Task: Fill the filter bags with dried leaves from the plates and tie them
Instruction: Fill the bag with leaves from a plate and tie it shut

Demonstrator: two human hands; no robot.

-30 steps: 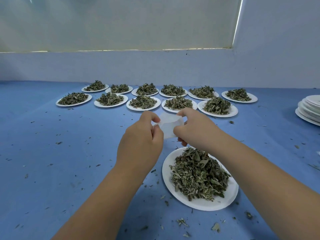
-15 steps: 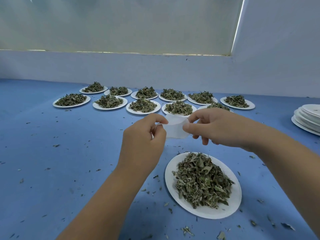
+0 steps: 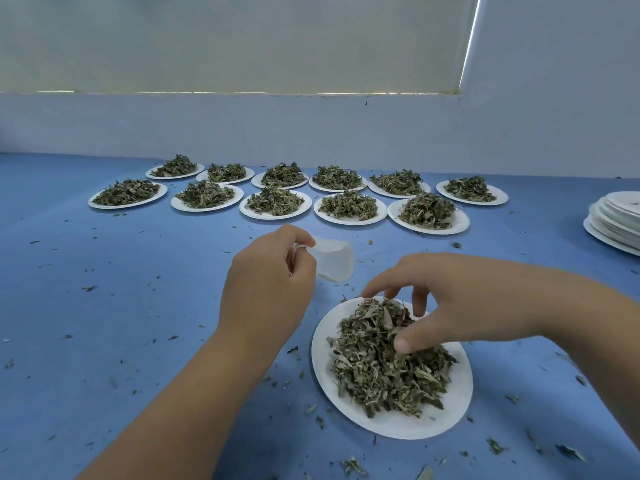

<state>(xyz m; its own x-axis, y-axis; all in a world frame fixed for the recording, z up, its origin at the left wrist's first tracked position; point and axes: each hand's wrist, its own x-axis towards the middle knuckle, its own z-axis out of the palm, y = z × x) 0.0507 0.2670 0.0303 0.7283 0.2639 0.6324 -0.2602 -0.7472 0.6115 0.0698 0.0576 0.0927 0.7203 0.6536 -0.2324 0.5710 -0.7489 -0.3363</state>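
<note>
Pinching the filter bag [image 3: 334, 263] at its mouth, the left hand [image 3: 266, 285] holds it above the table [image 3: 104, 306], at eleven o'clock from the near plate [image 3: 323, 368]. The right hand [image 3: 457, 303] arches over the dried leaves [image 3: 377, 372], fingers spread and not closed on any. A modest pinch, with the bag brought over the plate, would likely limit spills.

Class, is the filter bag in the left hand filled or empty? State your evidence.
Empty, it seems: the filter bag looks plain white with no dark leaves showing; the left hand pinches its edge.

Blue table [image 3: 104, 306] holds plates [image 3: 277, 215] of dried leaves [image 3: 381, 368].
</note>
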